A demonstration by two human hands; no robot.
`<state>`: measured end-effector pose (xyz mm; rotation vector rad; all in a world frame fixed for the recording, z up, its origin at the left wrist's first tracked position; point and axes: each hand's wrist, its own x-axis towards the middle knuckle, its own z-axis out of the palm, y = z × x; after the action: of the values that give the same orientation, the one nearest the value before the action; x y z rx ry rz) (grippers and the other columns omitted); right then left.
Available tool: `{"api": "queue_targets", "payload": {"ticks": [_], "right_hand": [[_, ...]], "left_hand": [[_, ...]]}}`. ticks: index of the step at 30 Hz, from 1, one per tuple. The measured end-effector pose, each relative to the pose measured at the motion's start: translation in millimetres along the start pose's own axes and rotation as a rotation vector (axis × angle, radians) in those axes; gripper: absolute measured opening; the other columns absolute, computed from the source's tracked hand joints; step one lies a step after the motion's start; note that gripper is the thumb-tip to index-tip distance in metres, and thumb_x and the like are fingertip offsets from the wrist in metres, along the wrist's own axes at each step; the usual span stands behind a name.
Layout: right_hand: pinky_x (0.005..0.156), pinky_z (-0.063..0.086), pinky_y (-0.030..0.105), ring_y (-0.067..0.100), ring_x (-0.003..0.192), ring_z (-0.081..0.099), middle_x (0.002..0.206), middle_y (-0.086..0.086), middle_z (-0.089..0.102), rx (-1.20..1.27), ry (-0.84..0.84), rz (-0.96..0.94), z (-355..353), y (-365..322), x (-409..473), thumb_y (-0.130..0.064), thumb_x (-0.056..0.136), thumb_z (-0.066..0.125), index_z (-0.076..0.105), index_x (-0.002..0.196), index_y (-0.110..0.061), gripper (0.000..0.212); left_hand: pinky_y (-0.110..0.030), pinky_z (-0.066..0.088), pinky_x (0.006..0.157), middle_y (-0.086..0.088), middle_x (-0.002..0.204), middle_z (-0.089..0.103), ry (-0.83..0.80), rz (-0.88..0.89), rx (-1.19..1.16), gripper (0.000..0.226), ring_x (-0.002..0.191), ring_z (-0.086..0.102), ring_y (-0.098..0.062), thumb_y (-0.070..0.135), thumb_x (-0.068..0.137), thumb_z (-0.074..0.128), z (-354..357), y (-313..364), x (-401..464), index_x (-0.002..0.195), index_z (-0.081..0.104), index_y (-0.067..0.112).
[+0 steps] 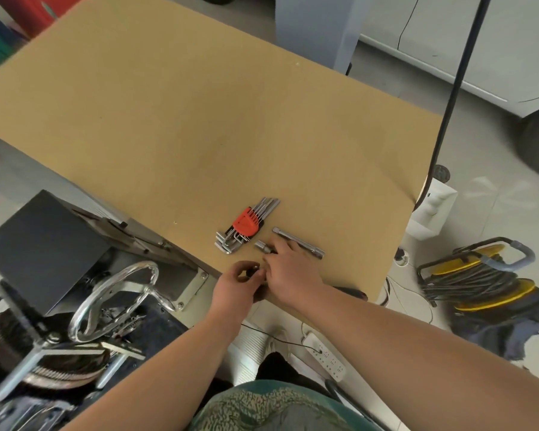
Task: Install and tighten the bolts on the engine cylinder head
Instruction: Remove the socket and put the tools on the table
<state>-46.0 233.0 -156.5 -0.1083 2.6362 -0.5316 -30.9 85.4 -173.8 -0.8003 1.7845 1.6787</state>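
Observation:
Both hands meet at the near edge of the tan table (pixel 175 126). My left hand (pixel 235 286) pinches a small dark bolt (pixel 255 271) between thumb and fingertips. My right hand (pixel 288 273) lies just right of it, fingers curled over small parts I cannot make out. A short silver socket (pixel 262 246) pokes out from under its fingers. A long silver tube wrench (pixel 299 242) lies beyond the right hand. A set of hex keys in a red holder (pixel 246 225) sits to the left of the wrench.
An engine stand with a chrome hand wheel (pixel 119 293) and a dark metal box (pixel 41 244) stands at lower left. On the floor to the right are a yellow cable reel (pixel 476 275), a power strip (pixel 327 356) and a white car (pixel 479 51).

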Motion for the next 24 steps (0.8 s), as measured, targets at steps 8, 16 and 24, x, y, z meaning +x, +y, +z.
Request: {"api": "queue_targets", "payload": {"ticks": [8,16,24], "right_hand": [[0.07,0.048,0.041,0.035,0.094,0.059,0.113,0.013,0.054,-0.023,0.048,-0.026,-1.8,9.1,10.0,-0.009,0.096,0.056,0.061,0.11,-0.012,0.015],[0.069,0.038,0.035,0.025,0.09,0.057,0.103,-0.002,0.062,0.129,0.251,0.077,-36.3,55.1,-23.1,0.002,0.089,0.058,0.055,0.116,-0.028,0.041],[0.073,0.044,0.034,0.024,0.102,0.063,0.119,-0.004,0.067,0.134,0.197,0.43,-42.8,120.0,-43.2,-0.003,0.089,0.051,0.058,0.132,-0.033,0.053]], "left_hand": [[-0.013,0.046,0.046,0.012,0.089,0.077,0.11,0.188,0.287,0.023,0.053,0.07,-0.007,0.028,0.1,0.071,4.3,5.0,-6.1,0.097,0.066,0.051],[-0.034,0.064,0.071,0.009,0.095,0.075,0.188,0.182,0.153,0.033,0.07,0.076,-0.017,0.018,0.096,0.073,24.1,19.5,1.3,0.091,0.071,0.051],[-0.024,0.039,0.083,0.01,0.134,0.04,0.215,0.222,0.324,0.047,0.108,0.049,-0.013,0.029,0.093,0.079,45.1,27.0,6.0,0.136,0.062,0.038]]}}
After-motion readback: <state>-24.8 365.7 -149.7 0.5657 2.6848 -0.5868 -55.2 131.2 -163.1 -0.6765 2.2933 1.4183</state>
